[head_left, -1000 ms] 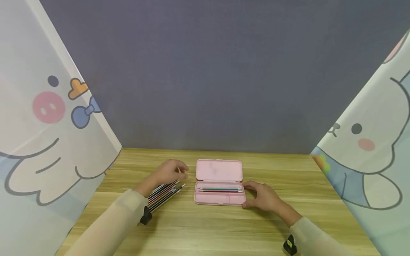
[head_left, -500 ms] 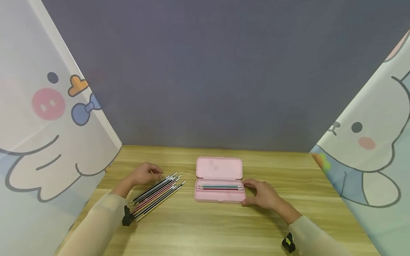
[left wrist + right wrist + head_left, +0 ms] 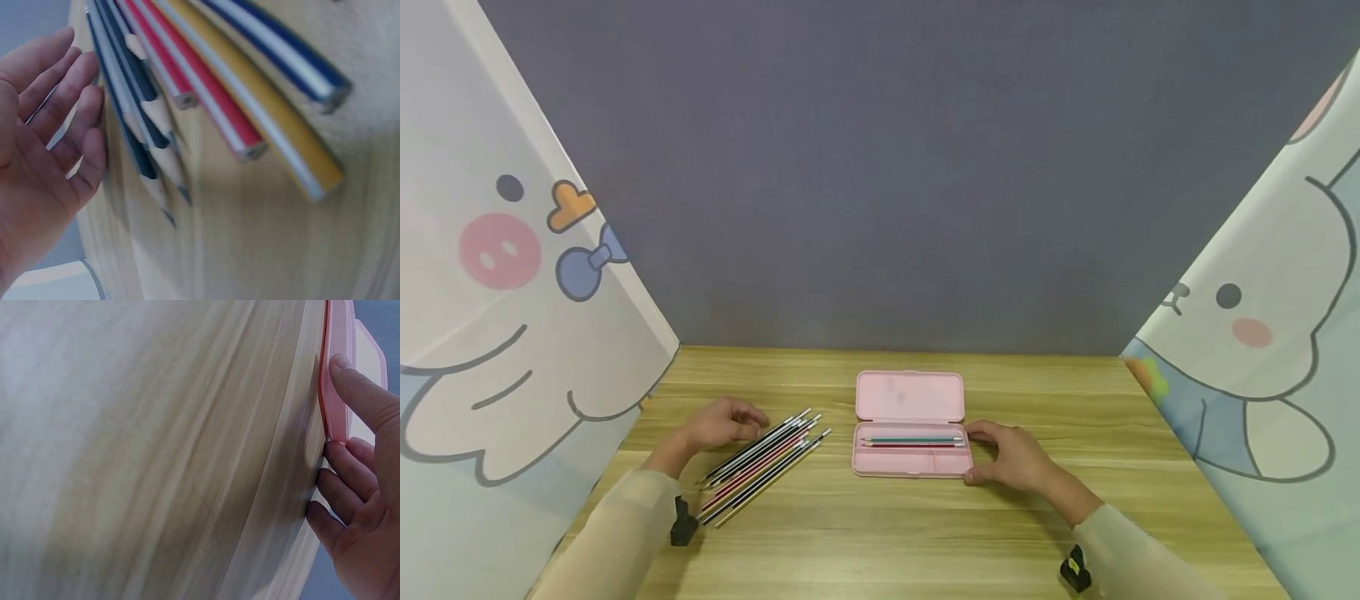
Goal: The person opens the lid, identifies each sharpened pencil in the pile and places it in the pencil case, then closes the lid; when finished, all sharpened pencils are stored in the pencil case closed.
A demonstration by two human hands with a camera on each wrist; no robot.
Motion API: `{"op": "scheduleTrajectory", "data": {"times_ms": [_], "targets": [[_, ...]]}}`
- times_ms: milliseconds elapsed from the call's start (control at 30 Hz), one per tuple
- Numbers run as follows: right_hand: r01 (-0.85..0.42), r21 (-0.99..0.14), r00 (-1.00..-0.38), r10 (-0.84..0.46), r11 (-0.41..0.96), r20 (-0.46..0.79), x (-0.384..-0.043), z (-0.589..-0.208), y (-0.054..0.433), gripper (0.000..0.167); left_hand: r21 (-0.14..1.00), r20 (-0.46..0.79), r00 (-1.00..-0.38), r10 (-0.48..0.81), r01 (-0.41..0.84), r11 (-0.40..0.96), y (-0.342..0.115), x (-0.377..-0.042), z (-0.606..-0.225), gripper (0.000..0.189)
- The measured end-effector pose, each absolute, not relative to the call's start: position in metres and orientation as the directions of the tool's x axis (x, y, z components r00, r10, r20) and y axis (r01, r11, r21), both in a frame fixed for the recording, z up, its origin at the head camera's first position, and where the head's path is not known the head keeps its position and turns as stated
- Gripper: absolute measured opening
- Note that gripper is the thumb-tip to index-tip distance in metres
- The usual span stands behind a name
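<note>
An open pink pencil case (image 3: 880, 462) lies on the table with its lid (image 3: 910, 396) folded back. Inside its rear compartment are a teal pencil (image 3: 910, 439) and a red pencil (image 3: 910, 446). My right hand (image 3: 1015, 458) holds the case's right end, thumb at the front corner and fingers by the back one. To the left lies a loose bundle of pencils (image 3: 760, 467), striped black, red, blue and yellow. My left hand (image 3: 721, 423) hovers beside their far side, fingers loosely bent and nothing in them. In the left wrist view some black pencils (image 3: 147, 87) show sharpened points.
The wooden table (image 3: 895, 533) ends at a dark grey panel (image 3: 895, 183) behind. Cartoon-printed panels stand at the left (image 3: 550, 333) and right (image 3: 1262, 350). Bare wood lies between the bundle and the case.
My left hand has moved left and back from beside the case, coming to the bundle's far side and uncovering more pencils. My right hand stays at the case.
</note>
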State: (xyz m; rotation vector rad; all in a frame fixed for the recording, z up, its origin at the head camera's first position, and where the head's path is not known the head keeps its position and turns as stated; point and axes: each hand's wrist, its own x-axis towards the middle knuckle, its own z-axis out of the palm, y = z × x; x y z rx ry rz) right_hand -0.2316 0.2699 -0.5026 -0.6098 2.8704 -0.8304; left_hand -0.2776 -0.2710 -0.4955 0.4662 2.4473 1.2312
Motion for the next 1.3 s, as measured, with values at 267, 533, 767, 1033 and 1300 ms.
{"op": "scheduleTrajectory", "data": {"times_ms": [267, 533, 767, 1033, 1300], "targets": [[-0.353, -0.521, -0.917, -0.398, 0.777, 0.028, -0.233, -0.503, 0.271, 0.077, 0.844, -0.164, -0.887, 0.431, 0.100, 0.526, -0.268, -0.276, -0.501, 0.031], [-0.321, -0.535, -0.926, -0.378, 0.782, 0.002, -0.233, -0.503, 0.272, 0.078, 0.882, -0.126, -0.862, 0.492, 0.130, 0.453, -0.267, -0.278, -0.503, 0.030], [-0.331, -0.530, -0.924, -0.381, 0.781, 0.016, -0.234, -0.502, 0.272, 0.078, 0.857, -0.098, -0.871, 0.481, 0.172, 0.486, -0.266, -0.280, -0.503, 0.026], [-0.332, -0.536, -0.923, -0.385, 0.776, 0.013, -0.233, -0.502, 0.272, 0.077, 0.745, -0.064, -0.895, 0.442, 0.252, 0.618, -0.258, -0.277, -0.496, 0.019], [-0.344, -0.533, -0.919, -0.394, 0.773, 0.023, -0.231, -0.504, 0.271, 0.078, 0.670, -0.074, -0.910, 0.408, 0.257, 0.697, -0.256, -0.276, -0.492, 0.012]]}}
